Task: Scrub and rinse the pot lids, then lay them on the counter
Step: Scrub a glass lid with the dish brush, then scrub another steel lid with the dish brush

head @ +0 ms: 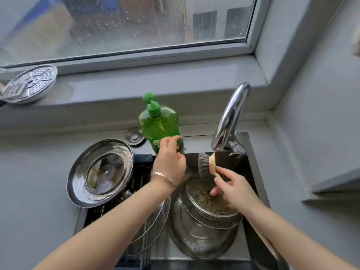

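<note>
Left hand (169,159): fingers curled round the lower body of a green dish-soap pump bottle (158,123) standing at the back edge of the sink (247,168). Right hand (234,187): clasping the handle of a wooden-headed dish brush (206,164), bristles facing left, above a residue-speckled steel pot (210,201) in the basin under the faucet (231,114). Steel-rimmed glass lid (100,172): lying across the sink's left edge; second glass lid (158,221): beneath the left forearm, partly hidden.
</note>
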A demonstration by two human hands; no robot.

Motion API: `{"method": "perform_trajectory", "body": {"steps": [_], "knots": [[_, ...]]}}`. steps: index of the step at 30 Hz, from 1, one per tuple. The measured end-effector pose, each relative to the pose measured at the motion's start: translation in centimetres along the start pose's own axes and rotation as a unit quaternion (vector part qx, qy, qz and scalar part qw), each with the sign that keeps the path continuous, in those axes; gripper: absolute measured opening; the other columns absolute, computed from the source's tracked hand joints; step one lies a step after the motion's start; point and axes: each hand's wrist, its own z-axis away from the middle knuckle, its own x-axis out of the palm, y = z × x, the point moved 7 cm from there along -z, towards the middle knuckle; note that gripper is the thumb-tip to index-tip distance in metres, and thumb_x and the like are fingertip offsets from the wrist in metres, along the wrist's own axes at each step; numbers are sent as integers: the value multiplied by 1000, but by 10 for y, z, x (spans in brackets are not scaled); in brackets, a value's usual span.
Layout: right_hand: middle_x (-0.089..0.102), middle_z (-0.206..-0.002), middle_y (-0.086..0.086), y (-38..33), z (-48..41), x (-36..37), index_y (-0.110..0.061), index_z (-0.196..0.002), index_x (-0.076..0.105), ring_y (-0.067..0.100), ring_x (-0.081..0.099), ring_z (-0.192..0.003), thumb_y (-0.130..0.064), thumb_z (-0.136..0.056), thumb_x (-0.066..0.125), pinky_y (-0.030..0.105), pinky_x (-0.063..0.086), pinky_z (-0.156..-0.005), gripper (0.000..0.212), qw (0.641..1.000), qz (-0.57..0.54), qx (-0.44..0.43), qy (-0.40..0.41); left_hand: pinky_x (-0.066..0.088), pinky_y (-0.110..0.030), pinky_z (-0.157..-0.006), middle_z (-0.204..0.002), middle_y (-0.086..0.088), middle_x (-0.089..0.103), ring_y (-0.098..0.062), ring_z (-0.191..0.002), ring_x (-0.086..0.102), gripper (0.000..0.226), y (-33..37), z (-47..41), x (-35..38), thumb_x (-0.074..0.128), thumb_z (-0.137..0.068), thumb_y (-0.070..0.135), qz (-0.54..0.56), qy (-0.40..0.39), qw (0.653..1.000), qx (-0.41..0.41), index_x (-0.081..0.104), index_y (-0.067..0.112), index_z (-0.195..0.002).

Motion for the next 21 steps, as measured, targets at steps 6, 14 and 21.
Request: {"method": "perform_trajectory", "body": {"steps": [6,14,21], "knots": [[67,-62,5,-53,-17,55,-25,-101,56,8,37,-37,-20,-99,43,14,25,-33,14,992,-112,-28,-44,40,-28,-90,-102,-20,58,-22,-99,52,33,33,-51,-123,39,-80,5,-81,219,956,178,61,-1,-104],[50,-61,2,-77,-44,90,-25,-88,55,5,32,-38,-17,-100,39,13,23,-34,22,975,-201,67,-61,44,-31,-91,-120,-12,61,-25,-106,56,33,6,-141,-78,42,-97,24,-91,-127,987,-45,58,8,-120],[48,-63,2,-88,-58,89,-23,-90,57,6,31,-41,-21,-99,42,14,23,-36,18,974,-204,68,-64,39,-26,-93,-124,-11,57,-25,-112,53,32,-6,-147,-55,42,-90,10,-116,-130,984,-45,60,12,-118]]}}
